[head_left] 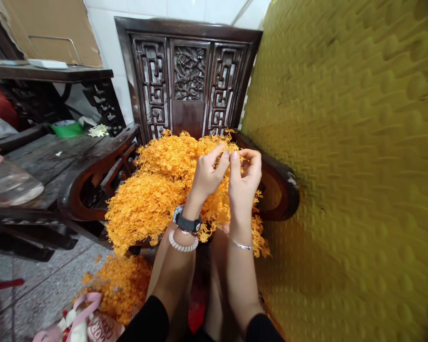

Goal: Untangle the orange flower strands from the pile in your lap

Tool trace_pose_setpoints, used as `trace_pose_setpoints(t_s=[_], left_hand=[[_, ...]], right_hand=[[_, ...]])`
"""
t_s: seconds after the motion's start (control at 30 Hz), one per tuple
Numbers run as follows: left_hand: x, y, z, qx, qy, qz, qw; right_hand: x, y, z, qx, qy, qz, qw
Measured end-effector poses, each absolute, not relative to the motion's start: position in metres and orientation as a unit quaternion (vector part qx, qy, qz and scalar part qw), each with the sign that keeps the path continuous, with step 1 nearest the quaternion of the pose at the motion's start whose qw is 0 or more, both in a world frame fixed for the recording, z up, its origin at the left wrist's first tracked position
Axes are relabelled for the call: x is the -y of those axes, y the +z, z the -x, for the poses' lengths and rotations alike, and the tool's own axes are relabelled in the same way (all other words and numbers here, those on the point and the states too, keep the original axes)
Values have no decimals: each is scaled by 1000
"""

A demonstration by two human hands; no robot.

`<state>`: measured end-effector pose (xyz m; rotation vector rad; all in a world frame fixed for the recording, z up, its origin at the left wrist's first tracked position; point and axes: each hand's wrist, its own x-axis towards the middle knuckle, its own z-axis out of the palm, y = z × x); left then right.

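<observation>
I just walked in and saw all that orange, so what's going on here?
Someone's left hand and right hand are close together, thumbs and fingers pinched, over a heap of orange pieces on a carved chair. Anything between the fingertips is too small to make out. A second orange pile lies lower down, near the chair.

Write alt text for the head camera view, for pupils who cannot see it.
A person's left hand and right hand pinch close together over a heap of frilly orange pieces on a dark carved chair; anything held is too small to tell. A smaller orange pile lies on the floor, and a textured yellow surface rises at the right.
</observation>
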<state>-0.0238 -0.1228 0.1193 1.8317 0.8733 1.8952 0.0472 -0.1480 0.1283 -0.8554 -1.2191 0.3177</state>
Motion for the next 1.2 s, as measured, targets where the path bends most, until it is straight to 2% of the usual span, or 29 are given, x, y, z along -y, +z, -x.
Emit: trace_pose_setpoints(t_s=[0.1, 0.2, 0.27, 0.47, 0.6, 0.7, 0.9, 1.07, 1.2], left_hand=[[120, 118, 30, -303, 671, -637, 228], [119, 119, 36, -275, 653, -633, 313], [120, 121, 37, -246, 652, -615, 370], [120, 123, 27, -135, 709, -433, 539], [113, 122, 35, -66, 748, -334, 570], [112, 124, 47, -58, 763, -325, 556], [125, 130, 50, -185, 726, -476, 461], [132, 130, 42, -180, 593, -592, 515], [139, 133, 35, -186, 561, -620, 515]], right_hand=[[142, 125, -55, 588, 245, 369, 676], [142, 126, -59, 635, 306, 354, 615], [145, 128, -59, 639, 346, 328, 604], [149, 133, -48, 530, 510, 200, 647], [141, 133, -57, 428, 573, 88, 693], [135, 133, -69, 389, 568, 50, 724], [133, 131, -78, 442, 490, 131, 740], [138, 135, -73, 473, 427, 178, 750], [141, 137, -68, 500, 386, 196, 750]])
